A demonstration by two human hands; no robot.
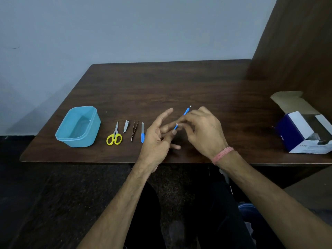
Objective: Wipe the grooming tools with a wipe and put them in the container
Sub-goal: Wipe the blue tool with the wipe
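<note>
Your 2 forearms come up from the near edge and meet over the middle of the brown table (pixel 179 83). Your right hand (pixel 204 130), with a pink thread band (pixel 223 155) on its wrist, pinches 1 blue-handled cuticle tool (pixel 186 111) between thumb and fingertips; it is lifted above the tabletop. Its long axis runs from near-left to far-right, the forked metal tip pointing far-right and the blue end near-left, where it touches your left fingers. Your left hand (pixel 158 135) is spread, palm turned toward the right, index finger straight and the other fingers loosely bent; whether it grips the tool's near end you cannot tell.

Left of that hand, 4 tools lie in 1 row, each with its long axis running near to far: 1 blue-handled nail file (pixel 142 132) with blade pointing far, 1 pair of tweezers (pixel 134 129), 1 nail clipper (pixel 126 126), and 1 pair of yellow-handled scissors (pixel 114 136) with tips pointing far. Further left stands 1 blue container (pixel 79 127), open on top. At the far right sits 1 opened cardboard box (pixel 303 130), its flap raised
</note>
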